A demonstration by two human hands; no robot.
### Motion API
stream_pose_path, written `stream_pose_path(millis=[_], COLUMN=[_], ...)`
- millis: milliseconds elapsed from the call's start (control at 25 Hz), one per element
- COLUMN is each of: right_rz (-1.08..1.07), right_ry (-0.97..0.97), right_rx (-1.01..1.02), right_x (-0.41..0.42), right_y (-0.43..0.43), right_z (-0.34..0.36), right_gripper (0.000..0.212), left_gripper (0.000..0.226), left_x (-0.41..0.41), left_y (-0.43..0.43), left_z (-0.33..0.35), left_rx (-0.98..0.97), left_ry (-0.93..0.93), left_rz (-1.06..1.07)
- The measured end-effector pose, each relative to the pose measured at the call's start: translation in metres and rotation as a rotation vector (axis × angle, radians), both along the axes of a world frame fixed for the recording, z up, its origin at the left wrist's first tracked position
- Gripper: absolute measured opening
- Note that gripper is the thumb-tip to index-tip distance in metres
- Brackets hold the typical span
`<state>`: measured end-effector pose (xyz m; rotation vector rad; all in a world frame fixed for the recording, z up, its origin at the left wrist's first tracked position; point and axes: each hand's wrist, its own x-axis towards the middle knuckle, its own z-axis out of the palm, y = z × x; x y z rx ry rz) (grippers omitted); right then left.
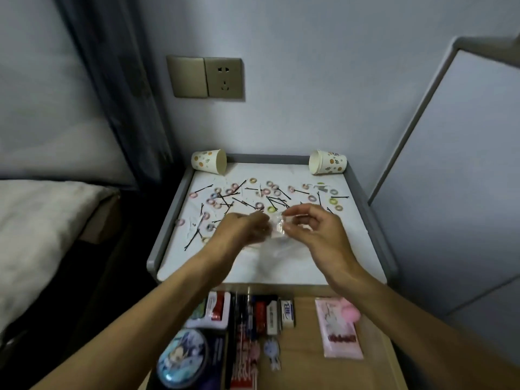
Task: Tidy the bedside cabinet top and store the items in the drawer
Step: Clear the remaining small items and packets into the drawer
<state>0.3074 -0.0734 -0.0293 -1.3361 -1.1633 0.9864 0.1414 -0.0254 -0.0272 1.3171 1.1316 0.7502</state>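
Closest to the lens is the open drawer (305,330), already holding a round tin (181,358), a pink packet (339,330) and a row of small boxes between them. Above it, both hands meet over the front half of the cabinet top (281,270). The left hand (242,229) and the right hand (318,229) each pinch one edge of a small clear plastic bag (277,229) with thumb and fingertips, and the right hand's other fingers curl loosely. Motion blur hides whether the bag's mouth is open. Behind the hands, little hair ties (252,180) and black bobby pins (205,188) are scattered across the top, none in the drawer as far as I can see. Two paper cups (209,161) lie on their sides at the back corners. The step in hand looks like opening the bag to take the small things. The bag is thin and slack, so its mouth could close while one hand lets go to pick up. Pins lying flat on the smooth top may skid off the open front edge and land loose among the drawer's contents. A forearm sweeping low could scatter the ties further.
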Motion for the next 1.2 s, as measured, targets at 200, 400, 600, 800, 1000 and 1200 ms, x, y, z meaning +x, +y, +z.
stream_pose_path(millis=[200, 400, 600, 800, 1000, 1200], right_rz=[-0.003, 0.057, 0.116, 0.102, 0.088, -0.05], right_ry=[0.006, 0.123, 0.109, 0.129, 0.039, -0.473], right_rx=[-0.12, -0.258, -0.343, -0.321, -0.283, -0.395], right_x=[-0.02, -0.015, -0.012, -0.019, -0.002, 0.034], right_y=[-0.065, -0.089, -0.088, -0.084, -0.089, -0.091], right_z=[-0.014, -0.034, -0.058, -0.069, -0.085, -0.127], right_gripper=[0.034, 0.022, 0.024, 0.028, 0.043, 0.011], left_gripper=[0.028, 0.025, 0.028, 0.026, 0.012, 0.019], left_x=[-0.011, -0.019, -0.019, -0.018, -0.016, -0.027], left_y=[-0.065, -0.088, -0.088, -0.081, -0.081, -0.083], left_z=[-0.015, -0.034, -0.05, -0.065, -0.078, -0.088], left_rx=[0.059, 0.074, 0.018, 0.041, -0.003, 0.093], left_ry=[0.057, 0.077, 0.106, 0.168, 0.203, 0.365], left_rz=[0.024, -0.045, -0.021, 0.01, 0.005, -0.018])
